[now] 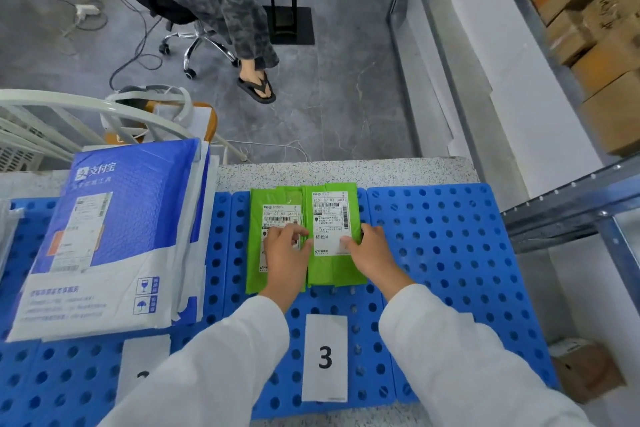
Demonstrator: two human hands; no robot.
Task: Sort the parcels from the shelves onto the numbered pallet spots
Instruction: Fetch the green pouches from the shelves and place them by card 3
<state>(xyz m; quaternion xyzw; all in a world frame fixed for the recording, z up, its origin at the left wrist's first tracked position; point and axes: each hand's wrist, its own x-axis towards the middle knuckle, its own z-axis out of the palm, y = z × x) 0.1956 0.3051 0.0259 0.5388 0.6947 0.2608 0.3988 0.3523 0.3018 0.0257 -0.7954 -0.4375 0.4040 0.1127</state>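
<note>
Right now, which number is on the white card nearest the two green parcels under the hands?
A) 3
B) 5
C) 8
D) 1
A: the white card on the blue pallet, just below the green parcels that the left hand and right hand hold, reads 3.

A white sleeve (pixel 214 357) hides most of the digit on a white paper card (pixel 138 354), and brown cardboard boxes (pixel 609 62) are cut by the right edge.
</note>
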